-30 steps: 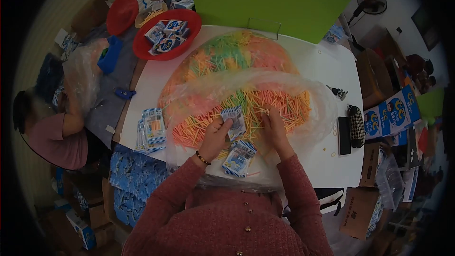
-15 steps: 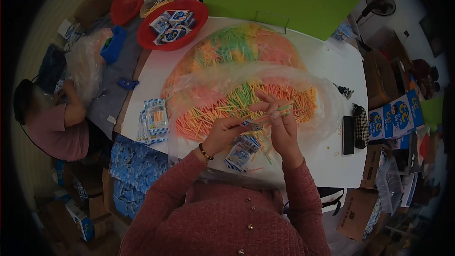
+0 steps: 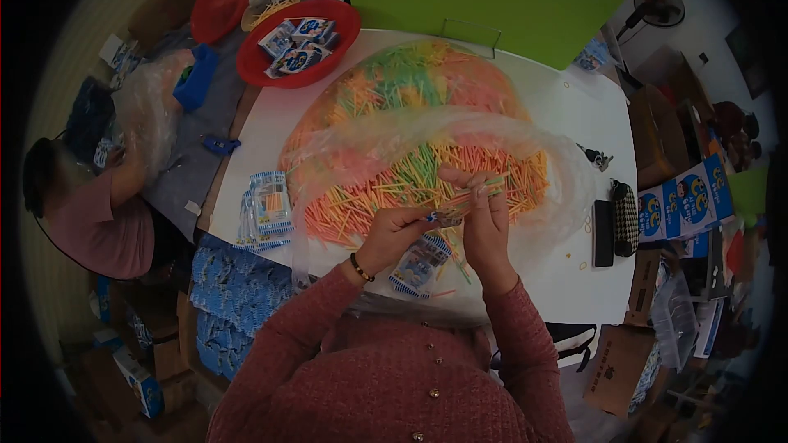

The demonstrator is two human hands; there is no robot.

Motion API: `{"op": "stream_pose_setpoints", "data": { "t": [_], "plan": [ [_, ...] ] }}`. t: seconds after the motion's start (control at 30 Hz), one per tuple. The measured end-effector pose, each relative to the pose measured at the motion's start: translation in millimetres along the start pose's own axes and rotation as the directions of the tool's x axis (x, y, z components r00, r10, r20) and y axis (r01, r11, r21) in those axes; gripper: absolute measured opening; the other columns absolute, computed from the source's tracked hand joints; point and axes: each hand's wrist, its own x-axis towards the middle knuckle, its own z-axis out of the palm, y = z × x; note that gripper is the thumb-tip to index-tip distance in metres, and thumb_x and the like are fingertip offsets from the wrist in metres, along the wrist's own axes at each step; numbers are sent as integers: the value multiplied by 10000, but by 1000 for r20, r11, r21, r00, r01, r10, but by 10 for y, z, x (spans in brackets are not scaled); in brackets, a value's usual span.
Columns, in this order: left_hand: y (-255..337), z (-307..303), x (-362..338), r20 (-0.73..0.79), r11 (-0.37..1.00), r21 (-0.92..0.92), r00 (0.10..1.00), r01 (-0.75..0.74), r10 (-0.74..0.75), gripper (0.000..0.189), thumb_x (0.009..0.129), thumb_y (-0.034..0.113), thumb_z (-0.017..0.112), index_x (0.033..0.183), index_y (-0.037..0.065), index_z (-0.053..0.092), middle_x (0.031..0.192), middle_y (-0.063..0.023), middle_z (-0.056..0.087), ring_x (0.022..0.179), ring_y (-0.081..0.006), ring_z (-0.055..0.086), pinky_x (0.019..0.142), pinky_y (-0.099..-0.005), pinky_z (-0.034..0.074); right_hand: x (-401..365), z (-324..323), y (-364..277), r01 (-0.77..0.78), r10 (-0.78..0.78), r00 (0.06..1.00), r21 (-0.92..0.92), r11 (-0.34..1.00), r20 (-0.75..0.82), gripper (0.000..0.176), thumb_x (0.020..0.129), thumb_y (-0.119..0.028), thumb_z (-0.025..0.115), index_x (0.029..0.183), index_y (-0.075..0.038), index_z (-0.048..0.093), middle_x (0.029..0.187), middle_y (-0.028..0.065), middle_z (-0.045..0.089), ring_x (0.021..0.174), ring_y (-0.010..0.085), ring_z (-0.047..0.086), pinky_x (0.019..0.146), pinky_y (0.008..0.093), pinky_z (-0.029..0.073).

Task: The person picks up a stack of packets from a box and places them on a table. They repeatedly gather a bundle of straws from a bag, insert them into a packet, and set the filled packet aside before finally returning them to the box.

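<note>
My left hand [image 3: 392,238] pinches a small blue-and-white packet [image 3: 446,217] over the front of the table. Close beside it, my right hand [image 3: 487,234] is closed on a small bundle of thin coloured sticks [image 3: 493,186], whose lower ends overlap the packet in this view. Behind both hands a large clear plastic bag [image 3: 566,172] lies spread open, full of loose pink, orange, yellow and green sticks [image 3: 414,176]. Below my hands, several flat blue-and-white packets [image 3: 419,266] lie on the table. Another stack of filled packets [image 3: 267,207] is at the left.
A red bowl [image 3: 349,37] with wrapped packs stands at the back left, by a green panel [image 3: 492,0]. On the right lie a phone [image 3: 603,234], a checkered pouch [image 3: 625,217] and keys [image 3: 594,157]. Another person [image 3: 103,213] works at the left over a clear bag.
My right hand has moved slightly left and drawn its fingers together, bringing the sticks against the packet. At the left, the other person's arm has shifted.
</note>
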Motion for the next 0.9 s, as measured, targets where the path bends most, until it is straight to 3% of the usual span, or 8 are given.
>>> {"op": "stream_pose_setpoints", "data": {
  "t": [0.13,0.27,0.43,0.53,0.67,0.77,0.83,0.9],
  "plan": [
    [-33,4,40,-15,996,-90,1000,-17,16,229,915,33,626,1130,-23,678,908,-23,718,802,-30,610,703,-205,493,-2,-38,43,209,-195,973,-121,970,122,110,1039,-169,359,1053,-96,440,1184,164,630,1352,288,379,1110,461,292],
    [7,-16,0,8,977,-214,1000,15,-14,209,917,48,636,1107,-20,688,927,-11,711,825,-31,608,719,-206,493,-20,-175,50,202,-133,954,-245,948,270,120,1032,-169,373,1010,-95,464,1132,143,656,1369,282,353,1116,475,277],
    [-3,-8,1,8,982,-190,1000,18,-17,214,917,54,637,1111,-22,685,940,-18,710,836,-34,606,726,-205,489,-11,-183,-31,280,-126,907,-355,892,401,156,1035,-255,416,989,-113,462,1007,99,686,1227,292,533,1154,472,211],
    [-50,17,6,18,987,-160,1000,-11,14,227,918,54,635,1127,-23,676,946,-22,709,836,-35,606,725,-208,490,-10,-158,27,102,-53,983,-289,952,175,150,1035,-219,408,959,-106,470,1016,92,694,1179,296,581,1161,475,190],
    [105,89,33,-64,973,-225,997,-58,45,219,928,55,623,1123,-31,672,948,-23,703,856,-42,608,752,-214,494,-20,-187,12,-9,45,980,-187,982,194,141,1036,-199,406,978,-102,489,1050,88,693,1267,295,512,1152,470,209],
    [75,1,12,52,980,-197,999,23,-13,218,955,65,586,1135,-29,663,972,-19,692,900,-63,616,803,-222,496,-9,-238,54,175,5,932,-463,869,363,182,1025,-193,436,1142,-77,513,1193,119,642,1345,288,422,1155,447,214],
    [25,35,27,47,961,-274,999,26,-14,231,969,70,563,1161,-26,647,996,-21,685,923,-73,616,821,-228,496,9,-229,35,319,4,920,-756,571,392,325,989,-182,509,1290,-60,496,1346,130,547,1400,295,336,1148,432,231],
    [-23,28,64,38,937,-349,999,28,-16,244,983,75,540,1187,-23,631,1020,-23,679,947,-83,617,840,-233,496,20,-180,-19,301,-1,930,-758,578,368,361,957,-153,554,1302,-56,508,1375,130,516,1386,292,351,1142,419,244]
  ]
}}
